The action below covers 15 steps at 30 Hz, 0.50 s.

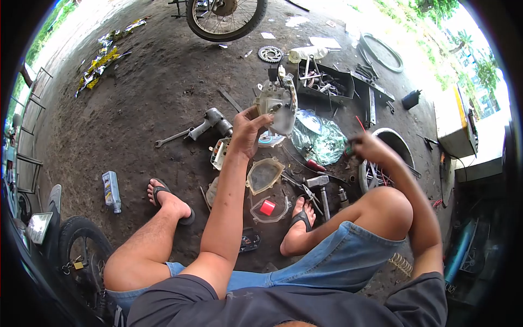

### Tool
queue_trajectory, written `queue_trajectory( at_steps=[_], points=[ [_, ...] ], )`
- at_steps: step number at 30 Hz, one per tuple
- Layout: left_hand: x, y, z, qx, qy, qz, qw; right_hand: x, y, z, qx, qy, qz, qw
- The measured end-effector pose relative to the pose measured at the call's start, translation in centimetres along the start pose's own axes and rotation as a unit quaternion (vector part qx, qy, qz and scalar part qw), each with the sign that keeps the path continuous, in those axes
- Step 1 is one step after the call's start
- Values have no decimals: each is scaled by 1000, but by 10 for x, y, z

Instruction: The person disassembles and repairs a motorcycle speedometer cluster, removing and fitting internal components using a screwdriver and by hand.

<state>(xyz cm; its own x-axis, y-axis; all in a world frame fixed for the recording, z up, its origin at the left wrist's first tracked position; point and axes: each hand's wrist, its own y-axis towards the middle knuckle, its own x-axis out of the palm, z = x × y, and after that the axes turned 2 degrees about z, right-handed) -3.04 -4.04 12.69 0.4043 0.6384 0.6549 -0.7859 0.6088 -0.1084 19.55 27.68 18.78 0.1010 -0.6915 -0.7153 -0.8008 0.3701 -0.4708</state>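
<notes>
In the head view, a translucent plastic housing (276,106) is held up in front of the person, above the ground. Its long axis runs roughly up and down the view, with the end carrying a dark block and a pale fitting directed away from the body and the rounded end nearer. The fingers of the left hand (249,132) pinch its near left edge. The right hand (375,148) is well apart, blurred, its fingers curled; a thin red rod (360,123) shows just beyond it, but I cannot tell whether they grip it.

Below the housing lie two see-through covers, one tan-rimmed (264,175) and one clear-rimmed (257,216), the latter around one red piece (267,207). Nearby are one power tool (211,124), one hammer (322,188) and one crumpled plastic bag (320,143).

Farther out are one open toolbox (348,100) of tools, one sprocket (270,54) and one bottle (111,191). The ground (158,92) is dark, stained and gritty. One spoked wheel (226,19) stands at the top, another tyre (81,234) at lower left, greenery (485,82) at upper right.
</notes>
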Motion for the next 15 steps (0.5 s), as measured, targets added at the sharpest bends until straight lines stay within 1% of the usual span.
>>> queue_trajectory(
  at_steps=[1,2,3,4,6,7,8,9,11,12,13,15],
  points=[
    [3,0,2,5,9,5,1000,-23,-13,-46,-114,-47,30,992],
    [6,1,3,10,19,9,1000,-39,-34,-103,-105,-43,30,993],
    [5,4,2,12,31,13,999,-46,-31,-122,-268,-137,93,949],
    [7,7,2,11,29,9,999,-50,-49,-173,-206,-207,80,953],
    [10,10,3,10,69,6,998,-33,-56,-215,-270,-171,118,940],
    [11,10,4,11,69,4,998,-20,-61,-233,-236,-194,138,942],
    [14,9,4,11,72,-2,997,-8,-66,-250,-215,-265,165,925],
    [15,9,5,12,75,-7,997,7,-44,-239,-259,-287,190,902],
    [16,7,8,10,91,-3,996,19,-33,-235,-282,-314,202,884],
    [14,5,8,6,93,-8,996,22,-32,-233,-288,-278,190,897],
    [13,4,9,7,89,-19,996,26,-31,-230,-287,-276,187,898],
    [10,5,10,7,99,-20,995,30,-24,-227,-309,-280,212,884]
  ],
)
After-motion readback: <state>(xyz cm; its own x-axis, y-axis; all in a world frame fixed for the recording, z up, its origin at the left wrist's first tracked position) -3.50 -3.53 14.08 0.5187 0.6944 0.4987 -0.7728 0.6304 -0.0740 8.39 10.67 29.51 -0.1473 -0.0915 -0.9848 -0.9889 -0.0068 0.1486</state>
